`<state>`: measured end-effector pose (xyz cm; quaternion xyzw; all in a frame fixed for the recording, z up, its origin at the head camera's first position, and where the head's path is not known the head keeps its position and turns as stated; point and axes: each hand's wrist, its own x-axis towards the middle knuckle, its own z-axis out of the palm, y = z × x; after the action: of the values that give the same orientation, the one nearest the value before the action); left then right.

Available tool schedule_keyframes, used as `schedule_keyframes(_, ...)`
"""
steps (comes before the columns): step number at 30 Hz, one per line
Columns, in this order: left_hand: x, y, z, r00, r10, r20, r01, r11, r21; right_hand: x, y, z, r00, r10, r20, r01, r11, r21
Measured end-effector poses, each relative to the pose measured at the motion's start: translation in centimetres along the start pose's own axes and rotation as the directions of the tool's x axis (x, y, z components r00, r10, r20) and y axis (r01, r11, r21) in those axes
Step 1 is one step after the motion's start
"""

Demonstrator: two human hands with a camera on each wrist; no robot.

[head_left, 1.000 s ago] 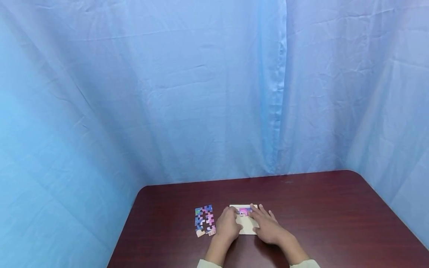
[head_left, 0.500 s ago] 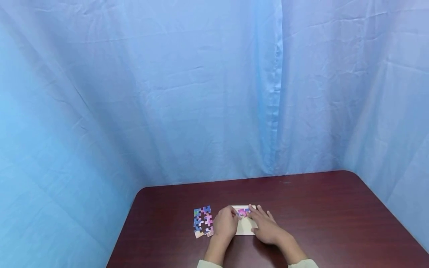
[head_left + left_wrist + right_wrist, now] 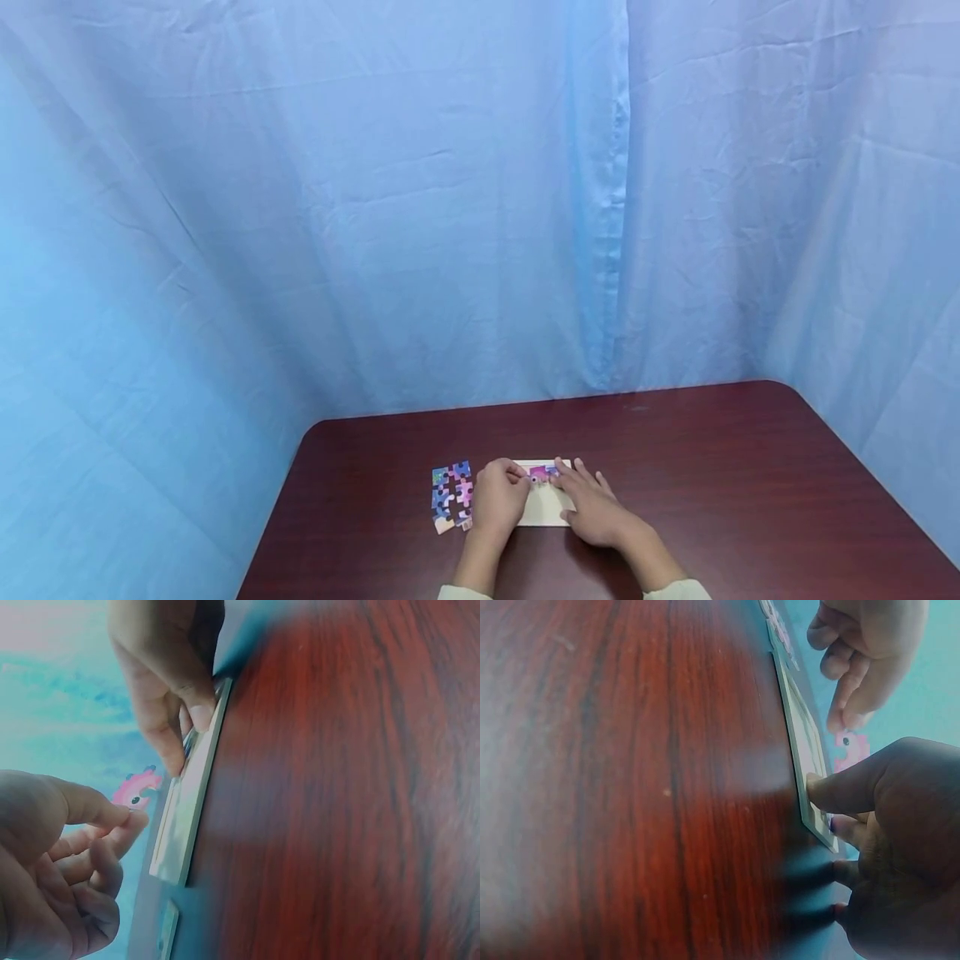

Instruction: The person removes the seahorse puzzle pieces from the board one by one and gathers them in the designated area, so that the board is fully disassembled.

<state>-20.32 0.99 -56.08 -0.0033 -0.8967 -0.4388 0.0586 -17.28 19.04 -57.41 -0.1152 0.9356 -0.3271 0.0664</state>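
My left hand (image 3: pixel 498 502) pinches a pink jigsaw piece (image 3: pixel 139 787) with a dark eye printed on it, between thumb and index finger. The piece is lifted, standing on edge above the left part of a pale puzzle tray (image 3: pixel 545 510). My right hand (image 3: pixel 596 507) rests on the tray's right side; its thumb (image 3: pixel 823 792) presses near the front rim, with other fingers spread toward the back and over the right edge. At the tray's back right, a blue-purple piece (image 3: pixel 552 472) shows partly under the right fingertips.
Left of the tray, several joined jigsaw pieces (image 3: pixel 441 498) in blue, pink and cream lie on the dark red wooden table (image 3: pixel 712 483), with gaps among them. Pale blue curtains (image 3: pixel 450 208) hang behind the table and along both sides.
The left hand has drawn back slightly left, lifting the pink piece from the tray, where it lay beside the blue-purple one. The right hand has stayed on the tray.
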Motion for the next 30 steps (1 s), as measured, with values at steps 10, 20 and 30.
schedule_keyframes(10,0.6,-0.9,-2.1,0.994,-0.104,-0.02,0.103,0.994,-0.02,0.0,0.3,-0.1,1.0,-0.003,0.0,0.003,1.0,0.008)
schedule_keyframes(20,1.3,-2.4,-4.1,0.99,-0.128,-0.066,0.13,0.991,0.029,0.1,0.5,0.1,1.0,-0.013,0.012,0.013,1.0,0.015)
schedule_keyframes(30,1.2,-3.7,-4.3,0.983,-0.145,-0.115,0.162,0.975,0.152,-0.1,0.5,0.2,1.0,-0.017,0.003,0.017,1.0,0.005)
